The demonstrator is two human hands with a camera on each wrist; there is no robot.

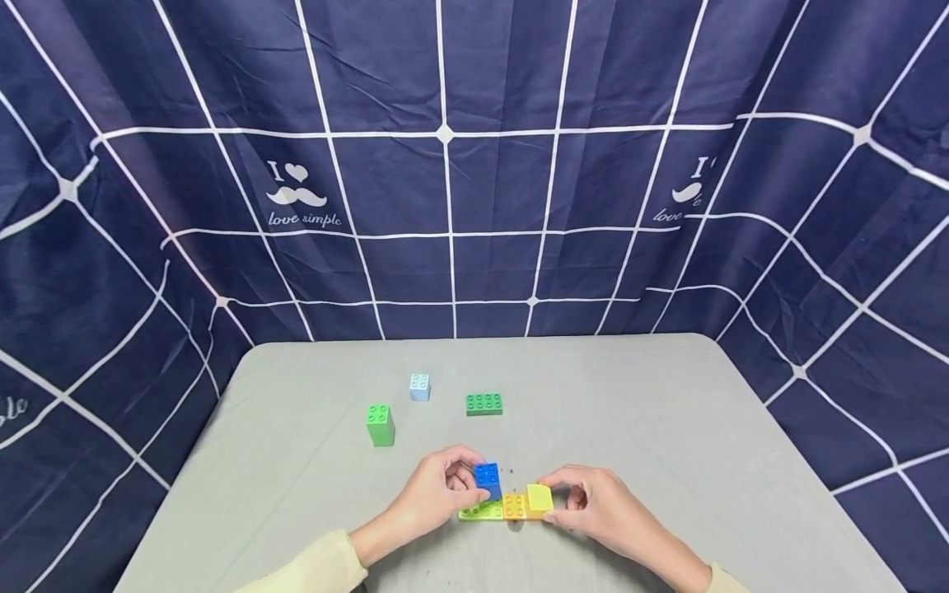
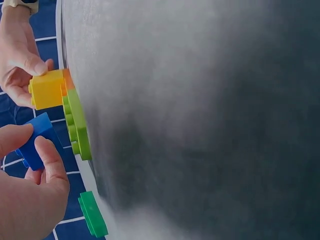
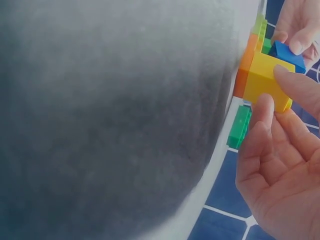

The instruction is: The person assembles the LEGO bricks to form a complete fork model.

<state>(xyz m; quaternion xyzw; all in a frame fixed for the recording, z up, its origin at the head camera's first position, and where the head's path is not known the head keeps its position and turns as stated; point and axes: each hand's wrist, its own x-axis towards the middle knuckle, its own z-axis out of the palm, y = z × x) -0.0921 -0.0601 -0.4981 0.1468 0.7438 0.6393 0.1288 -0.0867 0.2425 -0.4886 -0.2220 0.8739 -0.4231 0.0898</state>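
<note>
My left hand (image 1: 436,487) pinches a blue building brick (image 1: 487,476) between thumb and fingers. In the left wrist view that blue brick (image 2: 36,145) is tilted and apart from the flat lime-green brick (image 2: 79,127). The lime-green brick (image 1: 480,512) lies end to end with an orange brick (image 1: 513,506) on the table. On the orange brick's right end sits a yellow brick (image 1: 539,497), which my right hand (image 1: 600,504) grips at its right side. The right wrist view shows thumb and fingers on the yellow brick (image 3: 262,75), with the orange brick (image 3: 245,67) under it.
Farther back on the grey table (image 1: 630,403) are a tall green brick (image 1: 381,427), a light-blue brick (image 1: 419,388) and a flat dark-green brick (image 1: 484,404). A navy curtain with white grid lines (image 1: 489,181) hangs behind and on both sides.
</note>
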